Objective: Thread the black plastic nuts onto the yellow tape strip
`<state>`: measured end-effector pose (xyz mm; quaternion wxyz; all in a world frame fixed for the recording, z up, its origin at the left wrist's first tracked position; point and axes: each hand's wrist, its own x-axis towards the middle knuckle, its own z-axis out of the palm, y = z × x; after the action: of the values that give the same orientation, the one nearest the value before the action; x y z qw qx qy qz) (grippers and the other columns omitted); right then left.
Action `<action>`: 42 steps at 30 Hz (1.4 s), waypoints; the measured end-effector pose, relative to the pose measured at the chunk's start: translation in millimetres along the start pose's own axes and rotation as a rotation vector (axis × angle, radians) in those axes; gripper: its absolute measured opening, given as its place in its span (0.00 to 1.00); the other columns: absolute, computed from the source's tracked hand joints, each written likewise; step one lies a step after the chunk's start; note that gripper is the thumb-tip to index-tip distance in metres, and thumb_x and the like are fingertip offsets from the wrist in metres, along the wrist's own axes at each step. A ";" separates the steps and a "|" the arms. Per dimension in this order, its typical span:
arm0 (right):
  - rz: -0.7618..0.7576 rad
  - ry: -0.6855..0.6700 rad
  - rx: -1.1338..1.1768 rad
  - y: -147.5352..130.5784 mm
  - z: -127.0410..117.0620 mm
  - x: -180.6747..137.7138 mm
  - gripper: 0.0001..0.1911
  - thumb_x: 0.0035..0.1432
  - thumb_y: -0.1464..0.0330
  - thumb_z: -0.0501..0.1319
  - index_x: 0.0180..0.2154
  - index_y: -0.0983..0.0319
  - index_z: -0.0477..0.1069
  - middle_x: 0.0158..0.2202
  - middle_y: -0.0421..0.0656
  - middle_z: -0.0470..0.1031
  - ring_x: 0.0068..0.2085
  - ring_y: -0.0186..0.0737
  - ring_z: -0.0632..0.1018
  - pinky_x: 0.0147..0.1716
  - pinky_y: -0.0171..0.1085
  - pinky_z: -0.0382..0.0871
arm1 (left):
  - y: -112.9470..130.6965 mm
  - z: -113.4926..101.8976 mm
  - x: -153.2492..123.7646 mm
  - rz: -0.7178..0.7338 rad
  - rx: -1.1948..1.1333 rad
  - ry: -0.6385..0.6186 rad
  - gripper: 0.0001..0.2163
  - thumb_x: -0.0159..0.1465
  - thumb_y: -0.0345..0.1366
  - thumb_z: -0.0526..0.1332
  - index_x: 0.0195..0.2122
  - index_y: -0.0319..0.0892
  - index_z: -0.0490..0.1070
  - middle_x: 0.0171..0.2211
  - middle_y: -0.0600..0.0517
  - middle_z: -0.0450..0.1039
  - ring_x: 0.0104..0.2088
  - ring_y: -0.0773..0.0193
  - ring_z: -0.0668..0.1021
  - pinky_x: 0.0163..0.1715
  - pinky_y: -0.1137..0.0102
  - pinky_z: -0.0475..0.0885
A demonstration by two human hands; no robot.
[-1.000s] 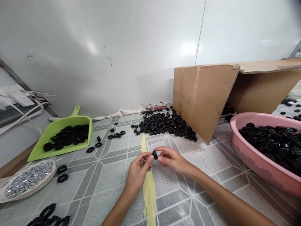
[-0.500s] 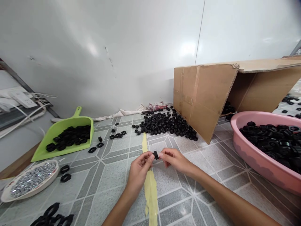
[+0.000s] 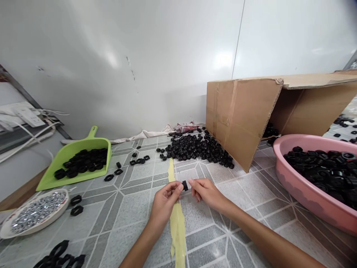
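Note:
A small black plastic nut (image 3: 185, 185) is pinched between the fingertips of both hands, just above the tiled floor. My left hand (image 3: 164, 203) grips it from the left, fingers curled. My right hand (image 3: 206, 193) presses on it from the right with thumb and forefinger. Under the hands a strip of yellow tape (image 3: 176, 219) runs along the floor. Behind them lies a heap of black nuts (image 3: 196, 147).
A green dustpan (image 3: 55, 176) holds black nuts at the left. A white plate (image 3: 60, 212) carries silver metal nuts. A pink basin (image 3: 304, 190) at the right is full of black rings. A cardboard box (image 3: 240, 115) lies on its side. Larger black rings (image 3: 60, 255) sit at bottom left.
Both hands stayed together on the black nut and shifted slightly; the fingers of my right hand closed in on it. The camera view drifted a little.

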<state>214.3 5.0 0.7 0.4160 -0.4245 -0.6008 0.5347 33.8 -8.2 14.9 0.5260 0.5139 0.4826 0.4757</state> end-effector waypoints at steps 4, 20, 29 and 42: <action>-0.029 -0.010 0.117 -3.5 -1.4 -1.4 0.18 0.60 0.54 0.64 0.43 0.60 0.70 0.21 0.33 0.64 0.24 0.33 0.69 0.27 0.33 0.65 | 0.4 -0.3 -0.1 -0.016 -0.011 0.028 0.18 0.55 0.49 0.70 0.38 0.39 0.78 0.32 0.50 0.75 0.29 0.66 0.72 0.31 0.73 0.69; -0.030 -0.081 0.093 -6.2 -0.8 -3.0 0.23 0.58 0.56 0.66 0.52 0.58 0.66 0.25 0.33 0.64 0.28 0.34 0.69 0.31 0.34 0.63 | -0.8 -1.7 -0.1 -0.039 -0.013 0.008 0.18 0.56 0.50 0.69 0.39 0.40 0.78 0.33 0.50 0.75 0.31 0.65 0.72 0.34 0.73 0.68; -0.127 -0.069 -0.212 -6.9 5.5 -10.6 0.18 0.66 0.57 0.58 0.53 0.58 0.67 0.30 0.37 0.68 0.31 0.36 0.69 0.32 0.34 0.60 | 1.6 -5.1 0.6 -0.065 -0.036 -0.073 0.17 0.60 0.50 0.66 0.40 0.40 0.78 0.30 0.52 0.72 0.32 0.65 0.71 0.36 0.73 0.66; -0.166 -0.028 -0.451 -14.2 12.3 -19.3 0.17 0.68 0.57 0.55 0.55 0.55 0.65 0.32 0.39 0.73 0.33 0.40 0.73 0.33 0.36 0.62 | 0.0 -12.9 4.7 -0.047 0.029 -0.160 0.19 0.62 0.52 0.63 0.38 0.39 0.79 0.25 0.52 0.71 0.29 0.63 0.71 0.33 0.72 0.65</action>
<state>207.3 -18.0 12.9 0.3447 -0.4484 -0.7435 0.3568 21.2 -2.4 14.8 0.5665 0.5465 0.4577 0.4134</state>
